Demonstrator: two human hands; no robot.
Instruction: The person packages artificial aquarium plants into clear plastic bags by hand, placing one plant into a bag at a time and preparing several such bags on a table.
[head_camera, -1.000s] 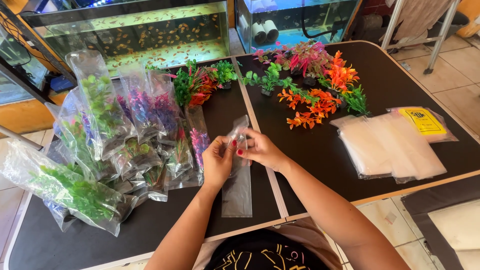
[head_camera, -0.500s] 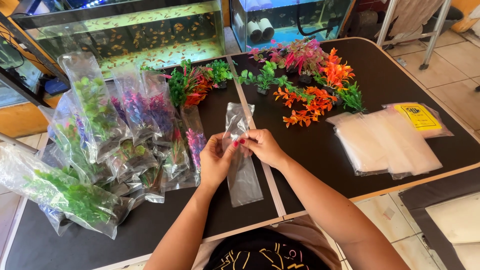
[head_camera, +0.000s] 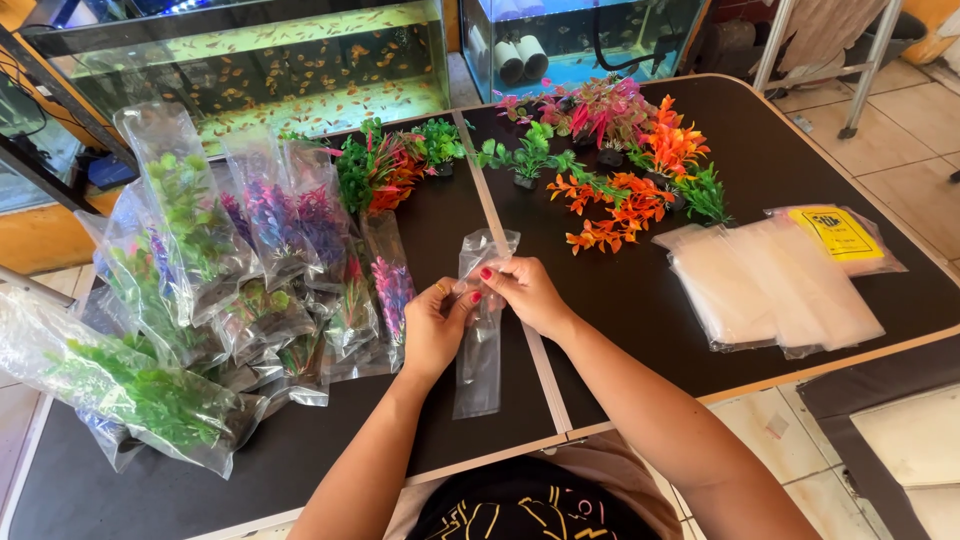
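Both hands' fingers (head_camera: 478, 290) pinch clear bag (head_camera: 480, 340) top; long axis vertical, mouth prob. away.

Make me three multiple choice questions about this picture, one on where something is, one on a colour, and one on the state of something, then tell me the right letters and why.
1. Where does the stack of empty clear bags lie?
A. On the table to the right of the hands
B. Inside the fish tank
C. On the floor tiles

2. What colour are the loose plastic plants nearest the stack?
A. Blue
B. Orange
C. White

3. What state is the clear bag in the hands?
A. Filled with a green plant
B. Empty, pinched near its top by both hands
C. Lying untouched on the table

Answers: 1 A, the stack rests on the black table at the right. 2 B, their leaves are bright orange. 3 B, the left hand and right hand pinch it, and nothing shows inside.
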